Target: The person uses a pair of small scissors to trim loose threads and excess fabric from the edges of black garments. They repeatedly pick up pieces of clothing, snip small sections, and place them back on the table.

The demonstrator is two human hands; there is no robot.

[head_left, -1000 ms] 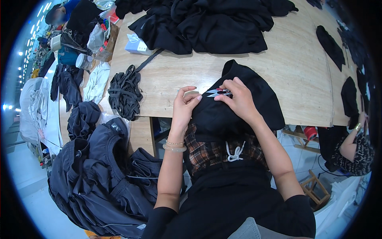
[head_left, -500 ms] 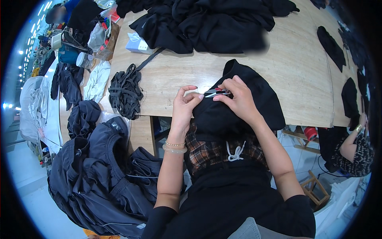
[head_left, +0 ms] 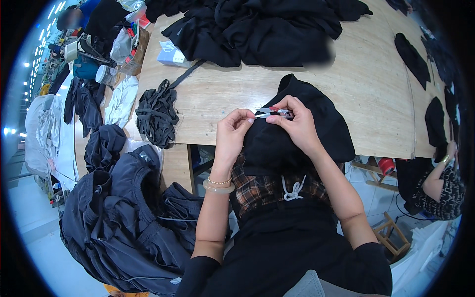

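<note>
Thread snips [head_left: 263,112] with silver blades and a red part are gripped in my right hand [head_left: 300,126], fingers and thumb squeezing their sides. The blade tips point left, toward the pinched fingertips of my left hand [head_left: 231,132]. Whatever sits between those left fingertips is too small to make out. Under both hands lies a piece of black fabric [head_left: 324,116], partly on the table's near edge and partly over my lap. Two bracelets [head_left: 218,186] circle my left wrist.
The wooden table [head_left: 366,94] bears a heap of black garments [head_left: 267,29], a tissue box [head_left: 173,55] and a dark strap bundle [head_left: 157,113]. Dark grey garments [head_left: 133,218] are piled at my left. Another person's arm [head_left: 436,180] shows at the right edge.
The snip blades have drawn nearly together and lie more level, their tips at my left fingertips. My left index finger has come down against the thumb.
</note>
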